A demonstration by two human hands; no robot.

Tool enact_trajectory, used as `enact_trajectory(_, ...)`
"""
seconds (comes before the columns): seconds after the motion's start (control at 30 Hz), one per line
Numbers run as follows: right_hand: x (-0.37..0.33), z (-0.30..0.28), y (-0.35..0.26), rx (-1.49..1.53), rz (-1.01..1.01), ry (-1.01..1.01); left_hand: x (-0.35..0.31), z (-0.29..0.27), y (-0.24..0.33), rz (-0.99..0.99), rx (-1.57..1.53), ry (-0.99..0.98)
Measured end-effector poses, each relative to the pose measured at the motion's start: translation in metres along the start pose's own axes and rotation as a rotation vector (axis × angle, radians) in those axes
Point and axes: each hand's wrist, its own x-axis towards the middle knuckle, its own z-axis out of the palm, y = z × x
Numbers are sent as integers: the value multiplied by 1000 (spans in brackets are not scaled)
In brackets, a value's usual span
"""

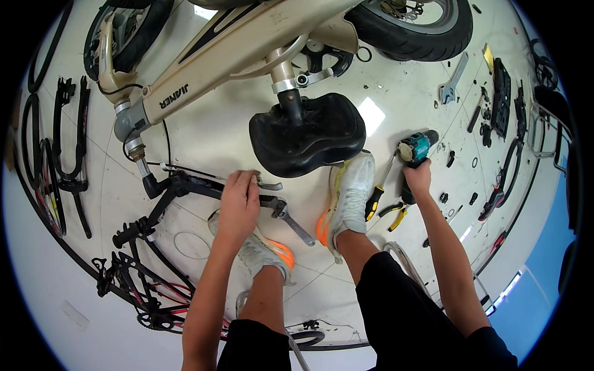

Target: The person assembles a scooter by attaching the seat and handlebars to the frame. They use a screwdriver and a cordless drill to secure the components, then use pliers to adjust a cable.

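Observation:
My right hand [419,177] is wrapped round the handle of a teal and black cordless drill [416,148], low over the floor on the right. My left hand [240,206] is closed over the black handlebar [203,187] of a tipped-over beige bike [204,74]. A silver lever [270,185] sticks out just past its fingers. By the bar's end lies an adjustable wrench [296,226]. The bike's black saddle [308,139] faces me, between the hands. My fingertips on the bar are partly hidden by the hand.
A yellow-black screwdriver [375,201] and pliers [396,217] lie beside my right shoe [354,198]. Farther right are a large wrench [455,79], a black case-like part [502,102] and scattered small parts. Black forks [79,148] and bike frames [154,287] lie at the left.

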Motion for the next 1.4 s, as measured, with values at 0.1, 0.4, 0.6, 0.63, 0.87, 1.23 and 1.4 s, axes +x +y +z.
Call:
enact_trajectory(0.1,5,-6,-9,-70,98,-57,1,3,-1,-150,-183,-45)
enact_trajectory(0.4,5,-16,3,-42,-8,135,14,-19,4,-28,-68,9)
enact_trajectory(0.6,-25,-79,-39,426,-87,201,-2,-57,84,62,-184,102)
enact_trajectory(0.63,-36,-100,-56,500,-72,122,-7,-61,103,175,-175,97)
enact_trajectory(0.87,-163,-180,-192,657,-463,-262,3,-86,177,226,-678,-242)
enact_trajectory(1.23,-214,-147,-283,580,-1395,-870,-27,-141,95,-582,-1401,-5)
enact_trajectory(1.4,-188,-85,-222,345,-1168,-938,20,-219,24,-587,-1144,251)
